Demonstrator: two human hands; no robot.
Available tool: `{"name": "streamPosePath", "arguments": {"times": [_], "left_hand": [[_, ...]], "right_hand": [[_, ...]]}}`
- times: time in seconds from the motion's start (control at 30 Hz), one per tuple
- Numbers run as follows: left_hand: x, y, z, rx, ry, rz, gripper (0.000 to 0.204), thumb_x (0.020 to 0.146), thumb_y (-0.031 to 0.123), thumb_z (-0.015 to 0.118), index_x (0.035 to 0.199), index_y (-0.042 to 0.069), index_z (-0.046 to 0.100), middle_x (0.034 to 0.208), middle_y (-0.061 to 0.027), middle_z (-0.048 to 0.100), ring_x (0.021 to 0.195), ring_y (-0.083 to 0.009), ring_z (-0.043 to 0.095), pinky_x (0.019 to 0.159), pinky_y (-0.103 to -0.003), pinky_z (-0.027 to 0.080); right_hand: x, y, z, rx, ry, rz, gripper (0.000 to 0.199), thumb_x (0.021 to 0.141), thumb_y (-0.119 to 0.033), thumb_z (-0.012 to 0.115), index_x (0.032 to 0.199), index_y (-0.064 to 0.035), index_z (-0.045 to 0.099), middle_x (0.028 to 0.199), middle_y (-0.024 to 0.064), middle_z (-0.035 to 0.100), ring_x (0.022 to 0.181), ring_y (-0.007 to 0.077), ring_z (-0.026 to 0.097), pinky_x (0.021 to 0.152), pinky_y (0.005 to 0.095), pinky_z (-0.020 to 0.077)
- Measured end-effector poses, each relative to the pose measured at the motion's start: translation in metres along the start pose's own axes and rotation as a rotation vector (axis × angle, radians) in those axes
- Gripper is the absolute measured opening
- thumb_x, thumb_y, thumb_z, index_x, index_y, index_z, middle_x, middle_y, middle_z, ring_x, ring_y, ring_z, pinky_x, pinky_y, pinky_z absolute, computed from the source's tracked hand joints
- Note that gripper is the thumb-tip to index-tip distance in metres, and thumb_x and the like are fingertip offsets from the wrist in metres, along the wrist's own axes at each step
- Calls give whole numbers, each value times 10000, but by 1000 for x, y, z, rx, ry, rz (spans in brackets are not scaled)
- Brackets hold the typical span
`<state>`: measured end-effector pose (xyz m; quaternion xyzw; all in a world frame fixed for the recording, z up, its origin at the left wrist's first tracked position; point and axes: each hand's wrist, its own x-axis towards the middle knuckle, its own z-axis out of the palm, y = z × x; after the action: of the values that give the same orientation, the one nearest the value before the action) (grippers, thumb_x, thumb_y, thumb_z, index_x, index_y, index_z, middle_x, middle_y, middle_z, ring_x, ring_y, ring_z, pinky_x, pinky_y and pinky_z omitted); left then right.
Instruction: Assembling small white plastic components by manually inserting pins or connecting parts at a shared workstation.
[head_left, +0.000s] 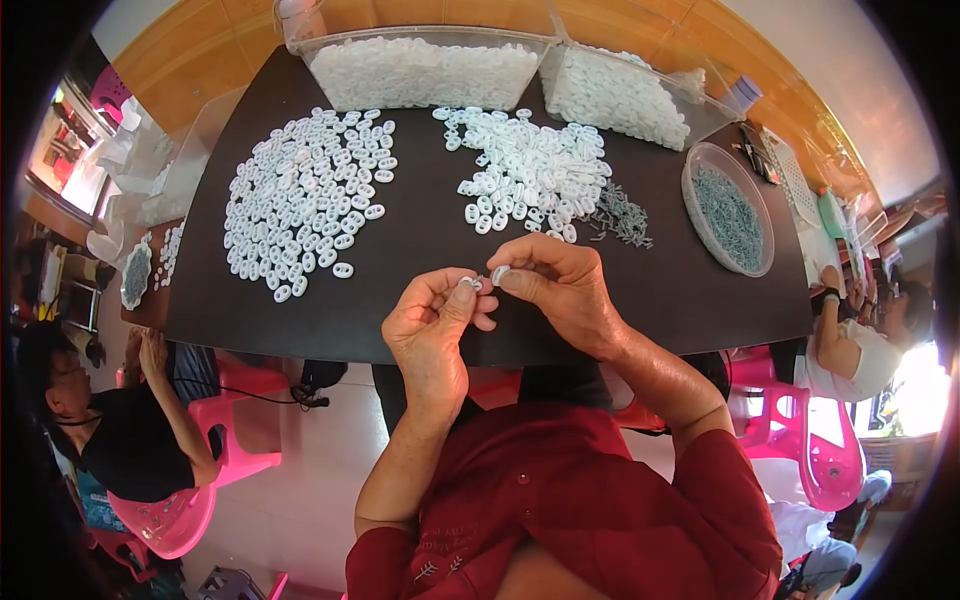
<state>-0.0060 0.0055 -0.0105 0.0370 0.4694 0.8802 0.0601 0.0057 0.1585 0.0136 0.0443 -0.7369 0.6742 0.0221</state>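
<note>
Above the near edge of the dark table (415, 220), both of my hands are raised close together. My left hand (430, 325) is closed, pinching a small white oval plastic piece (469, 284) between thumb and fingertips. A similar white oval piece (499, 274) is pinched by my right hand (565, 290), just beside it. Whether a thin pin sits between the two pieces is too small to tell. Beyond my hands lies a heap of white two-holed oval pieces (540, 165), with a small pile of grey screw-like pins (622, 217) at its right edge.
Another spread of white ovals (300, 195) covers the table's left side. Two clear bins (420, 75) (615, 95) of white pieces stand at the back. A round tub (728, 210) of grey pins is at right. People (130, 420) (850, 340) sit on both sides.
</note>
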Motion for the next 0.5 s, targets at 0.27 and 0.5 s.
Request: {"name": "streamPosePath", "arguments": {"times": [0.27, 0.5], "left_hand": [[-2, 1, -3, 30, 31, -14, 134, 876, 34, 616, 975, -55, 616, 812, -129, 655, 642, -147, 619, 514, -234, 483], [-7, 0, -3, 103, 33, 34, 181, 866, 16, 623, 1028, -65, 612, 816, -113, 653, 643, -132, 615, 511, -220, 478]], "right_hand": [[5, -2, -4, 128, 17, 113, 152, 846, -42, 642, 990, -1, 672, 818, 7, 645, 722, 45, 535, 625, 195, 432], [9, 2, 1, 50, 74, 59, 140, 845, -58, 649, 967, -5, 695, 768, 9, 640, 669, 46, 523, 558, 193, 412]]}}
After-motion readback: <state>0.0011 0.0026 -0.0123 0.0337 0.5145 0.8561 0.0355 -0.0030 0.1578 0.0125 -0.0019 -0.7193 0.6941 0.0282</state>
